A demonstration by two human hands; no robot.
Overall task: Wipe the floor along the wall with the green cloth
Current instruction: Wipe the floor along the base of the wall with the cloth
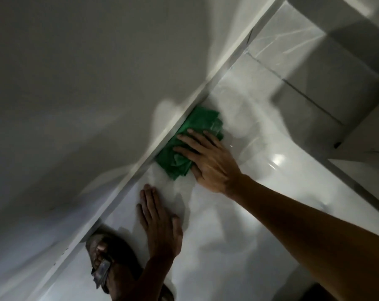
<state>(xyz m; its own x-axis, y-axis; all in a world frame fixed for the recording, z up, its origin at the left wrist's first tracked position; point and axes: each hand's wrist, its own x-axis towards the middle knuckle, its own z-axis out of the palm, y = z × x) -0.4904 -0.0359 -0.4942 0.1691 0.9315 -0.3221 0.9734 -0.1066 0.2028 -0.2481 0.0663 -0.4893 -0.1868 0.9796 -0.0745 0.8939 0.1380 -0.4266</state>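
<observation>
A crumpled green cloth (191, 135) lies on the glossy white tiled floor (260, 170), pushed up against the skirting (140, 164) at the foot of the grey wall (75, 94). My right hand (208, 161) presses flat on the cloth's near side, fingers spread across it, arm stretched in from the lower right. My left hand (160, 222) rests palm down on the bare floor below the cloth, fingers together and pointing along the wall, holding nothing.
My foot in a dark sandal (103, 257) stands by the skirting at the lower left. Dark grout lines (310, 101) cross the tiles further along. A wall edge or step (358, 177) runs down the right side.
</observation>
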